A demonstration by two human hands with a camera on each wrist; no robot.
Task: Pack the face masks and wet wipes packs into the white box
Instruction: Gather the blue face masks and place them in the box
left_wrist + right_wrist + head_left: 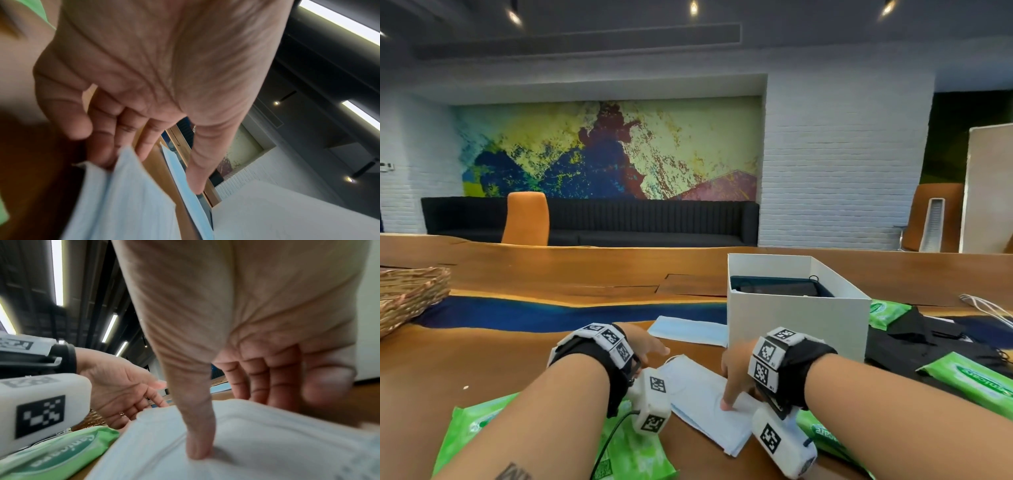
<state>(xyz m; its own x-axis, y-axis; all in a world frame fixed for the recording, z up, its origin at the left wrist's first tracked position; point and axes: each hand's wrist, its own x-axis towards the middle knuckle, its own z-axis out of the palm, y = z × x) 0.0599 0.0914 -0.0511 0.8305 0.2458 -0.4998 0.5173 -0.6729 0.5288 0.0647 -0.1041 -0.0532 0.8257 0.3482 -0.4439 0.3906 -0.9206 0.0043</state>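
Observation:
A stack of light blue face masks (705,401) lies on the wooden table in front of the white box (798,318). My right hand (734,373) pinches it: the thumb (200,449) dents the top, the fingers (265,386) reach down behind the far edge, tips hidden. My left hand (652,347) has straight fingers (107,152) touching the stack's far left corner. Another blue mask (688,330) lies flat left of the box. Green wet wipes packs lie at near left (472,428), near right (822,435), right (969,377) and beside the box (883,311).
The white box is open on top with a dark item (777,286) inside. A black heap (928,342) lies to its right among the green packs. A wicker basket (407,294) stands at the far left. A blue strip (551,315) runs across the table.

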